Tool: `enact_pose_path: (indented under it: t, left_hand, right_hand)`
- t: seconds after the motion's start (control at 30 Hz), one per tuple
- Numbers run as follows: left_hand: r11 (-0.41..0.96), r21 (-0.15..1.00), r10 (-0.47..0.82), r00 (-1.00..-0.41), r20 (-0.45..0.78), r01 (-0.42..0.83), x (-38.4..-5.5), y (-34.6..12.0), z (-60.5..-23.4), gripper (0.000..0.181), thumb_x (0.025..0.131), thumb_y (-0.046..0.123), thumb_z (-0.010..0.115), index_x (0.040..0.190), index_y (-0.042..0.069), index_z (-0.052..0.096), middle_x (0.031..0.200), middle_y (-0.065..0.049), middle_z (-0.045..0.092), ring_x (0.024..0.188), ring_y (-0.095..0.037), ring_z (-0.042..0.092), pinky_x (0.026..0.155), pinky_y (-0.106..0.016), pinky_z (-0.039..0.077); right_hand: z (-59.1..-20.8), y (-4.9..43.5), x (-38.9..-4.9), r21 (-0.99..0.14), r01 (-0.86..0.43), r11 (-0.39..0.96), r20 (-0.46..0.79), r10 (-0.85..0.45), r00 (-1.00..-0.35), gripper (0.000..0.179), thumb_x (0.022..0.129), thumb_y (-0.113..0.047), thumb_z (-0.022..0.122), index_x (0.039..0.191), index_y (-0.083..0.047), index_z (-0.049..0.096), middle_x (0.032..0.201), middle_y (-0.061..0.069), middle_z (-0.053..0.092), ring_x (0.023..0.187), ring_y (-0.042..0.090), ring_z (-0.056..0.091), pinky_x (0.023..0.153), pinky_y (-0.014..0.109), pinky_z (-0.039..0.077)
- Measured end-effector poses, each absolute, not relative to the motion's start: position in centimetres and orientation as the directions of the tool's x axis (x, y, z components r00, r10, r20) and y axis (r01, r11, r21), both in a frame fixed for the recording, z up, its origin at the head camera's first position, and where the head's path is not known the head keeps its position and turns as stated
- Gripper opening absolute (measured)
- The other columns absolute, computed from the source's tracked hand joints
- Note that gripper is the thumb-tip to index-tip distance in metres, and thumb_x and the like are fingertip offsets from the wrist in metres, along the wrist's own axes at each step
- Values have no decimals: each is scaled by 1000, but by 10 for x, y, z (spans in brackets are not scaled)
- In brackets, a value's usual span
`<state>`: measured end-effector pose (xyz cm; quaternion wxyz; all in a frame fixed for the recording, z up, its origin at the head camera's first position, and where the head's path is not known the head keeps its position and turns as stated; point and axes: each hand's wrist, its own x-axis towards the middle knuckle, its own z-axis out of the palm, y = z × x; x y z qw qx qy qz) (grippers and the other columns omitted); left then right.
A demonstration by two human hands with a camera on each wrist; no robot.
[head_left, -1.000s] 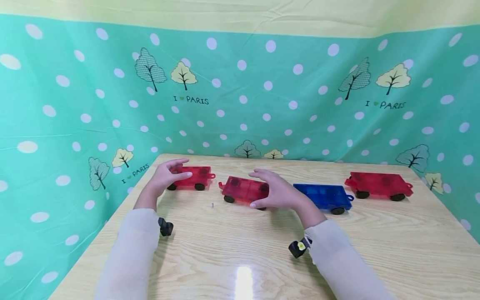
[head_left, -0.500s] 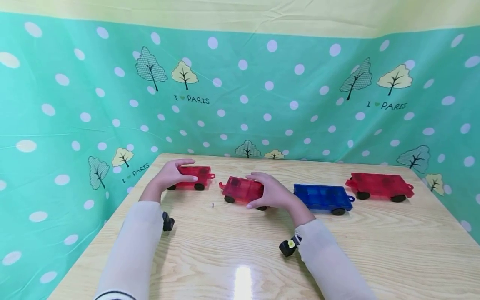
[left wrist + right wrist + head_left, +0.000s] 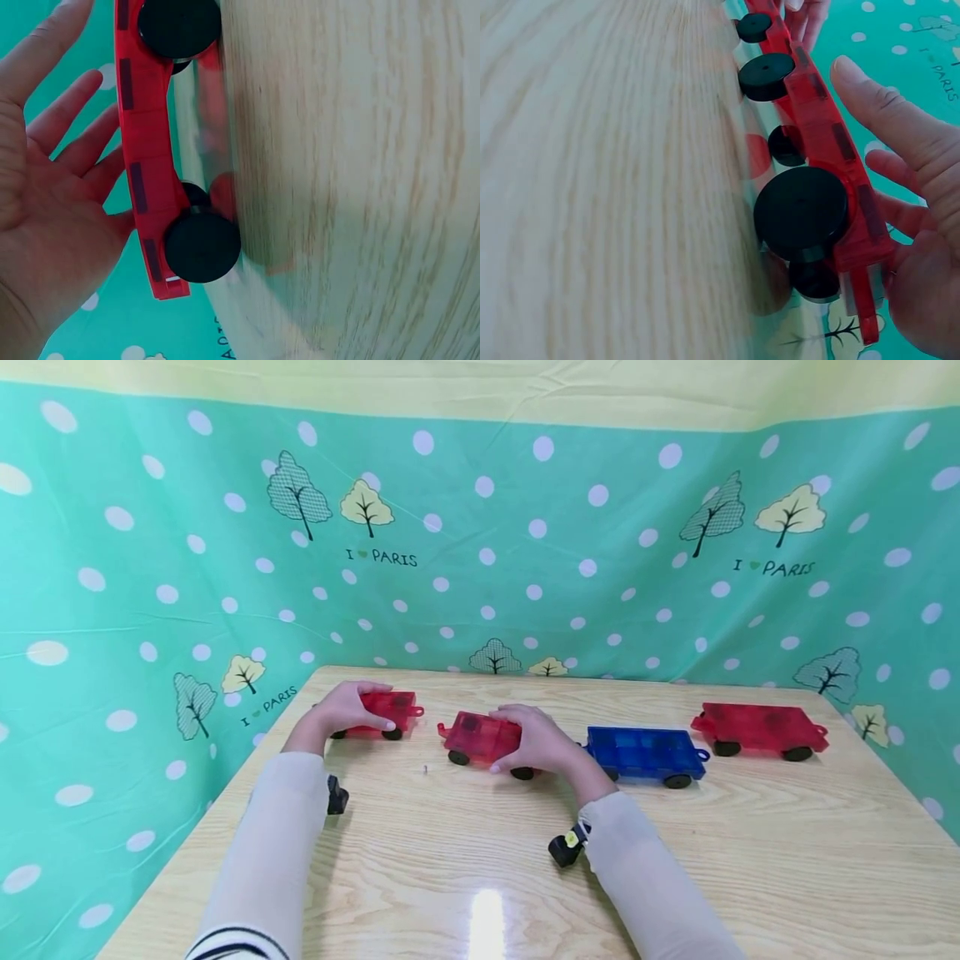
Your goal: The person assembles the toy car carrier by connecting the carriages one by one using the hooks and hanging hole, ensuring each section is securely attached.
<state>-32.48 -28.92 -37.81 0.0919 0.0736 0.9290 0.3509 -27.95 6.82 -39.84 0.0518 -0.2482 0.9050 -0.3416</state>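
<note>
In the head view my left hand (image 3: 348, 708) spans the left red toy train car (image 3: 396, 702), thumb on the near side and fingers over the far side. The left wrist view shows this red car (image 3: 150, 135) on black wheels, with fingers behind it. My right hand (image 3: 542, 739) reaches round the middle red train car (image 3: 468, 735), which hides part of that car's right end. Seen from the right wrist, the middle car (image 3: 829, 142) stands with its hitch toward the camera. A short gap separates the two cars' facing hitches.
A blue train car (image 3: 645, 752) stands just right of my right hand. Farther right is another red train car (image 3: 761, 727). A tiny pale bit (image 3: 425, 769) lies on the wooden table (image 3: 420, 860). Polka-dot cloth (image 3: 487, 527) hangs behind the table.
My left hand has moved right onto the left red car, which has shifted slightly left. My right hand has moved a little left and closer round the middle car.
</note>
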Motion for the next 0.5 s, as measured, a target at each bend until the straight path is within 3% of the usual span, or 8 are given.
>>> enact_pose_path:
  t: [0.2,0.5]
  left_hand:
    - [773,633,184,-973,-139,56,-324,-289,-379,86,70,29,89,144,11,49,139,-20,46,119,-38,44,90,-48,50]
    - [783,614,242,-958,-152,101,-325,-288,-378,79,70,23,89,139,9,55,137,-18,51,120,-37,45,94,-48,47]
  right_hand:
    - [-399,66,-282,-649,-391,652,65,-464,-883,82,68,-29,91,138,-7,55,141,12,51,129,31,44,100,47,45]
    - [-396,67,-282,-642,-352,682,23,-441,-897,82,67,-30,91,136,-2,56,137,13,52,125,30,48,100,43,45]
